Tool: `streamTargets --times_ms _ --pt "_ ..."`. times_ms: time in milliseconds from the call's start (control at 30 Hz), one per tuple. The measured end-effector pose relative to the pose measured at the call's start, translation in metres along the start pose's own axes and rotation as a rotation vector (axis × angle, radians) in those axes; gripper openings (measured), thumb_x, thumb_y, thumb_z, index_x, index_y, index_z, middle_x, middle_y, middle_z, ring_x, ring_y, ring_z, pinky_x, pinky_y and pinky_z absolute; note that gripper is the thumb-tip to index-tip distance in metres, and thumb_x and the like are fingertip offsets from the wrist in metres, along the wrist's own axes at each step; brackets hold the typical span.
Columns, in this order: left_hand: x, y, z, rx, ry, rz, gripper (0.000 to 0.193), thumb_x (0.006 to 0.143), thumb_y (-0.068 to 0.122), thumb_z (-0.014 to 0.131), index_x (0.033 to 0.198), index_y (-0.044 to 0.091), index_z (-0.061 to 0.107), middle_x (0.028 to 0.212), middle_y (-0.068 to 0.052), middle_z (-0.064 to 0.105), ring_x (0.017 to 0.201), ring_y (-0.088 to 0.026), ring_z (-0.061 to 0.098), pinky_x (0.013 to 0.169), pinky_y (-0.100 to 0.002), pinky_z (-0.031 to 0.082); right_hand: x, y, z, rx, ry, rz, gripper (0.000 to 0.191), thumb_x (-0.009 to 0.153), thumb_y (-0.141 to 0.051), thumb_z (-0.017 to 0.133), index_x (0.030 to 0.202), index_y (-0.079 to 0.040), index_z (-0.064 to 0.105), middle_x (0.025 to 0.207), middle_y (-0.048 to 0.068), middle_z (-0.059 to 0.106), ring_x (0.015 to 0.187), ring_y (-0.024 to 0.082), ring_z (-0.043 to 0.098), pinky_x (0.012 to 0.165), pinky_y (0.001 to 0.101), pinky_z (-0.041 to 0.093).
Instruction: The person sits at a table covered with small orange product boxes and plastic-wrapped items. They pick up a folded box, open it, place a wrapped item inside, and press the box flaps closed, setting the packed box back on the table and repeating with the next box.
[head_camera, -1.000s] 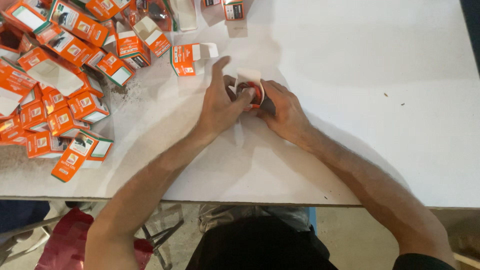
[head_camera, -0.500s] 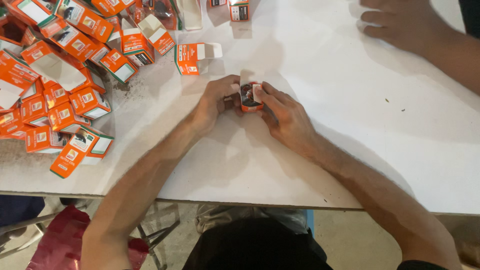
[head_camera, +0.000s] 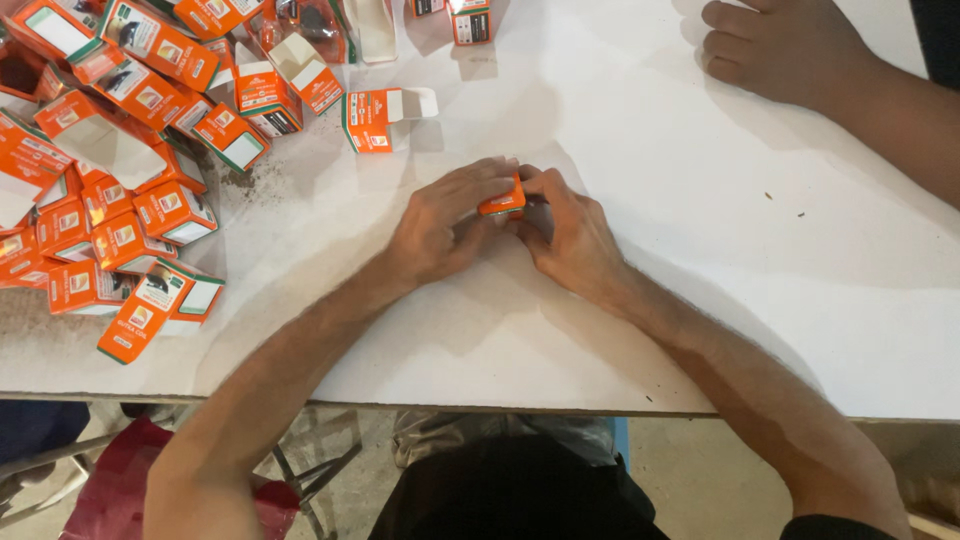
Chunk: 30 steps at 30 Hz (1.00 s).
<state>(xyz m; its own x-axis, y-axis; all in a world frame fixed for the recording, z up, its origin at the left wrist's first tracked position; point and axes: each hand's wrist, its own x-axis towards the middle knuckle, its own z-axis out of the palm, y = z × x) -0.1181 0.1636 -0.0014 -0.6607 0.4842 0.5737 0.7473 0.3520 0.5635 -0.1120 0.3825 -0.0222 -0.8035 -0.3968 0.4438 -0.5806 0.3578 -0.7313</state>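
1. White table (head_camera: 700, 300) fills the view, edge at 6 o'clock.
2. Both hands meet mid-table: left hand (head_camera: 440, 225) and right hand (head_camera: 575, 235) pinch one small orange box (head_camera: 503, 200) from both sides, fingers curled tight, probably to steady it.
3. Orange boxes (head_camera: 130, 150) heaped at 10 o'clock, within easy grabbing range.
4. Another person's hand (head_camera: 780, 50) rests at 1 o'clock.

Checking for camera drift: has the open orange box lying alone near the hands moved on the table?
No. The open orange box keeps its place beside the pile of boxes; only the view shifted.
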Motion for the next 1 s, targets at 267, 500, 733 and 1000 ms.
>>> streamTargets --times_ms 267,500,733,1000 --pt "-0.006 -0.007 -0.009 -0.119 -0.020 -0.184 0.025 0.093 0.000 0.074 0.117 0.001 0.065 0.142 -0.016 0.065 0.143 -0.035 0.057 0.116 -0.043 0.051 0.008 0.001 0.012 0.044 -0.011 -0.003 0.050 0.091 0.006 0.073 0.122 -0.004 0.035 0.124 0.023 0.070 0.119 0.039 0.070 0.101 0.0444 0.058" --pt "-0.008 -0.006 -0.015 0.128 -0.068 0.120 0.020 0.095 0.001 0.075 0.107 0.000 0.058 0.146 -0.025 0.058 0.142 -0.041 0.051 0.114 -0.043 0.051 0.009 -0.011 0.010 -0.039 -0.042 -0.015 0.051 0.087 0.008 0.072 0.128 -0.008 0.046 0.121 0.019 0.071 0.110 0.037 0.073 0.091 0.0425 0.061" --pt "-0.008 -0.005 -0.011 -0.132 -0.025 -0.185 0.021 0.090 -0.004 0.070 0.109 0.001 0.062 0.133 -0.016 0.069 0.139 -0.037 0.058 0.110 -0.044 0.055 0.011 -0.014 0.009 -0.069 -0.045 -0.051 0.051 0.089 0.006 0.074 0.129 -0.008 0.046 0.121 0.019 0.070 0.103 0.038 0.073 0.081 0.0427 0.061" --pt "-0.015 -0.015 -0.014 0.145 -0.152 0.175 0.027 0.097 0.002 0.075 0.120 0.001 0.063 0.153 -0.018 0.053 0.150 -0.038 0.044 0.128 -0.052 0.039 0.008 -0.003 0.014 -0.081 -0.023 0.005 0.048 0.088 0.005 0.075 0.126 -0.008 0.048 0.116 0.015 0.071 0.099 0.036 0.074 0.079 0.0422 0.060"
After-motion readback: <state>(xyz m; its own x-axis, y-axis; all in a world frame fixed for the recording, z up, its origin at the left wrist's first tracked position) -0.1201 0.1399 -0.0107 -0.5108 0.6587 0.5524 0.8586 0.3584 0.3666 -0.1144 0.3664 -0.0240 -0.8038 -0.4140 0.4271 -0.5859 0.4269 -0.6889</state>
